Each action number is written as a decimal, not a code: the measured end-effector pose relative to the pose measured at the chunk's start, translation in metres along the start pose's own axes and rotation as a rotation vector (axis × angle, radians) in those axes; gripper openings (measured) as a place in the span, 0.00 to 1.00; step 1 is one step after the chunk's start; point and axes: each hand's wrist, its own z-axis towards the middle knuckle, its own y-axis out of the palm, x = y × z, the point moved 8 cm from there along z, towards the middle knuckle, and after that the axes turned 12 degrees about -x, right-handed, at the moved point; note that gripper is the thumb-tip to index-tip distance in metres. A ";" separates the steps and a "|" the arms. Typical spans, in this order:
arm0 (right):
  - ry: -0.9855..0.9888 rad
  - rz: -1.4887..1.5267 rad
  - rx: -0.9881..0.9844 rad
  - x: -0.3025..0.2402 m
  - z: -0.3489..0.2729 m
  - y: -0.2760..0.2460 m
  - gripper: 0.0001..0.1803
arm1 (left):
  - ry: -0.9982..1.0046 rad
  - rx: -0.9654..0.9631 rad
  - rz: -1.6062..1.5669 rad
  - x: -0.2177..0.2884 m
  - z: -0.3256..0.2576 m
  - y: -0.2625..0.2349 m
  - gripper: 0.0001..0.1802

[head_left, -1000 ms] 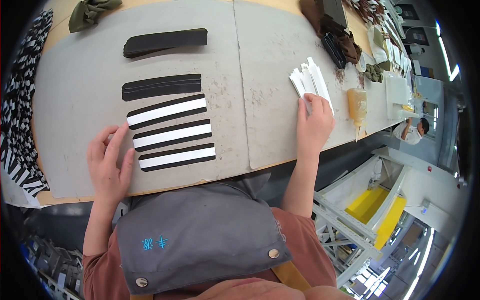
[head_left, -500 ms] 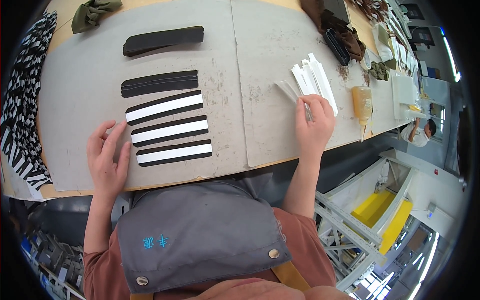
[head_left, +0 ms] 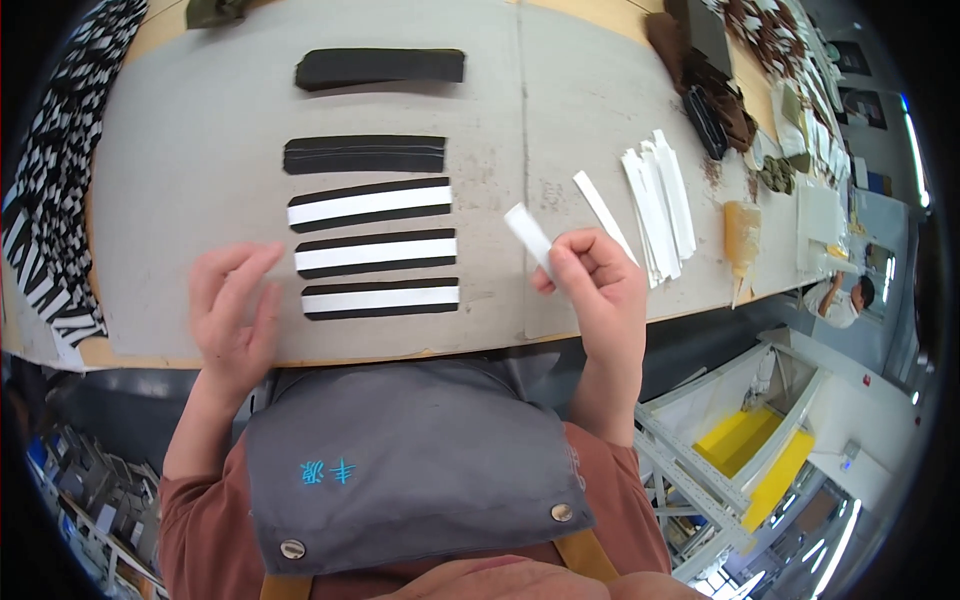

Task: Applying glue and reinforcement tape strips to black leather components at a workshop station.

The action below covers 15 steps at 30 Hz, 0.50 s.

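White strip (head_left: 528, 236) pinched in right hand's (head_left: 598, 290) closed grip; left hand (head_left: 232, 310) open, empty, apparently resting on grey mat (head_left: 200, 150).

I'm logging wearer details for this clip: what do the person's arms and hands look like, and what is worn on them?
Both hands, left hand and right hand, are bare, without gloves, rings or a watch. The forearms are uncovered; rust-brown sleeves begin near the elbows, beside a grey apron.
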 end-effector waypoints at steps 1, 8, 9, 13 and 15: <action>0.022 -0.027 -0.113 -0.004 -0.001 0.018 0.06 | 0.034 -0.065 -0.108 0.010 0.008 0.001 0.25; -0.054 -0.281 -0.628 -0.028 0.002 0.109 0.05 | 0.177 -0.252 -0.409 0.048 0.035 0.017 0.14; -0.026 -0.284 -0.698 -0.027 0.003 0.116 0.06 | 0.262 -0.233 -0.382 0.052 0.032 0.014 0.13; 0.171 -0.085 -0.791 -0.014 0.007 0.132 0.09 | 0.458 -0.157 -0.258 0.054 0.031 -0.002 0.10; 0.260 -0.014 -0.847 -0.011 0.013 0.139 0.10 | 0.523 -0.141 -0.193 0.052 0.032 -0.006 0.09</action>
